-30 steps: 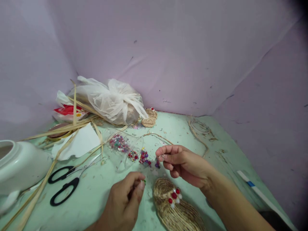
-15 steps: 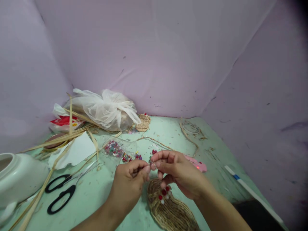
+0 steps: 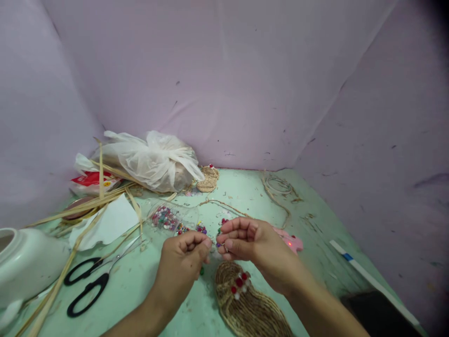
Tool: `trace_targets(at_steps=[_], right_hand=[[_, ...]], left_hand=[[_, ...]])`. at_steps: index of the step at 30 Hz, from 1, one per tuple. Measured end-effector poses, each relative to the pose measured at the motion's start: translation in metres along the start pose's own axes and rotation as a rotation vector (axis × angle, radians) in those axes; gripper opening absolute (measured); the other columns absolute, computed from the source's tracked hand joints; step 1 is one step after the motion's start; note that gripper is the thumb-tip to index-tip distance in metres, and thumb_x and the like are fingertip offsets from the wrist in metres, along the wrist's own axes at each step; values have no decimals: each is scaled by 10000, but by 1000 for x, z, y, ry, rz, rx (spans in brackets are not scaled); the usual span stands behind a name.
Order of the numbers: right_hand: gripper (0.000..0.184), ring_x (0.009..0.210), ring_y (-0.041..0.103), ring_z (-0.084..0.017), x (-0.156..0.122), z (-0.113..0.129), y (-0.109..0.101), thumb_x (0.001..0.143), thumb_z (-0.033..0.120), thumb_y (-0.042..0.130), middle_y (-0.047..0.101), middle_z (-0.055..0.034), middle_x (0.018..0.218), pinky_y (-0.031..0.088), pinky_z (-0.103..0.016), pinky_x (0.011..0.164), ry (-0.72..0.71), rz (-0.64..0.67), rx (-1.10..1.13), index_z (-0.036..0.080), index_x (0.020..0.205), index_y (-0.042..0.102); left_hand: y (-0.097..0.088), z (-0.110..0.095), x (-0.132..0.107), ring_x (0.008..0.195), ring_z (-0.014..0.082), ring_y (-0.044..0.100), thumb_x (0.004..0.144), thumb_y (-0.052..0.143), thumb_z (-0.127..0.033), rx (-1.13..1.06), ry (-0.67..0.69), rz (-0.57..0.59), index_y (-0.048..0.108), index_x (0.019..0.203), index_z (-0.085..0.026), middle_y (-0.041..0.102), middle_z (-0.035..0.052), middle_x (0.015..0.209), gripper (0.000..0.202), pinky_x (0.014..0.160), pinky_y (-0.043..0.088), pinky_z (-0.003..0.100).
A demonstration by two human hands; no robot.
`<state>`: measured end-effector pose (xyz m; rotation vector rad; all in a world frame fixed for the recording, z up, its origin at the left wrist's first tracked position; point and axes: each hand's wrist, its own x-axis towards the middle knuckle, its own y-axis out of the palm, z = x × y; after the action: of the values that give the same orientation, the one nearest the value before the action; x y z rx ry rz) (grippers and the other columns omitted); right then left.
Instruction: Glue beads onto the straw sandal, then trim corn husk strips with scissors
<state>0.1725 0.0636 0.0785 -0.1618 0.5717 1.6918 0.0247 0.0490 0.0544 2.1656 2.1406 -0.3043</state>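
My left hand (image 3: 184, 260) is closed in a pinch, thumb against forefinger; whatever lies between them is too small to make out. Just to its right, my right hand (image 3: 250, 241) has its thumb pressed to curled fingers, and a tiny thing at the tips cannot be named. A narrow gap separates the two hands. Below them lies a woven straw slipper-shaped piece (image 3: 249, 309), with red and white beads (image 3: 239, 284) on its upper part. Loose coloured beads (image 3: 201, 228) sit beyond my fingertips, and a green bead (image 3: 201, 271) shows beside my left hand.
Black-handled scissors (image 3: 94, 281), straw strips (image 3: 101, 201), white paper (image 3: 108, 220) and a white ceramic pot (image 3: 35, 257) are on the left. Behind stand a transparent bead container (image 3: 189, 214) and a white plastic bag (image 3: 157, 161). A pink tool (image 3: 293, 243) lies right, near coiled wire (image 3: 278, 184).
My hands have drawn slightly apart, the left one shifting left. The fingers of my right hand have come closer together. The slipper-shaped piece stays put.
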Motion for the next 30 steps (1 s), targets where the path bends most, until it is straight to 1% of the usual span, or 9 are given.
trace_targets(at_steps=[5, 8, 11, 16, 19, 22, 30], right_hand=[[230, 534, 581, -83, 1, -1, 0, 525, 93, 708, 634, 6, 619, 499, -228, 564, 15, -27, -23, 136, 711, 581], [221, 531, 549, -78, 1, -2, 1, 531, 80, 687, 608, 11, 665, 481, -214, 484, 14, -38, -89, 134, 721, 586], [237, 518, 521, -72, 1, -5, 3, 533, 98, 698, 590, 13, 689, 450, -200, 435, 29, -7, -149, 139, 743, 594], [258, 507, 520, -81, 3, -11, 5, 539, 173, 724, 574, 25, 610, 455, -210, 447, 51, 16, -126, 141, 753, 584], [256, 498, 527, -84, 3, -13, 5, 528, 214, 737, 561, 34, 560, 460, -214, 461, 38, 21, -114, 137, 720, 587], [241, 495, 535, -81, 3, -13, 6, 527, 222, 737, 569, 32, 543, 468, -214, 477, 42, 30, -125, 130, 701, 596], [208, 439, 522, -72, 1, -11, 7, 540, 233, 734, 553, 46, 504, 439, -190, 411, 81, -1, -189, 137, 660, 593]], left_hand=[[1, 2, 2, 318, 42, 350, 639, 611, -351, -46, -16, 20, 568, 542, -129, 511, -27, 428, 246, 355, 251, 175], [1, 3, 2, 309, 25, 333, 654, 620, -348, -109, -28, 49, 562, 549, -126, 520, -30, 438, 253, 357, 220, 166], [0, 3, 0, 299, 9, 308, 676, 617, -340, -217, -93, 98, 551, 552, -125, 514, -36, 440, 258, 352, 168, 164], [-1, 2, -2, 298, 8, 294, 693, 592, -289, -360, -224, 158, 527, 553, -125, 523, -21, 460, 225, 358, 99, 185], [0, 1, -1, 304, 12, 294, 704, 579, -277, -383, -238, 158, 533, 580, -126, 519, -20, 461, 201, 366, 92, 194], [0, 1, -1, 304, 11, 289, 708, 577, -281, -374, -235, 146, 525, 578, -126, 513, -20, 459, 209, 369, 90, 198], [0, 0, -3, 312, 9, 292, 702, 587, -295, -376, -238, 130, 499, 558, -133, 501, -32, 460, 234, 374, 101, 194]])
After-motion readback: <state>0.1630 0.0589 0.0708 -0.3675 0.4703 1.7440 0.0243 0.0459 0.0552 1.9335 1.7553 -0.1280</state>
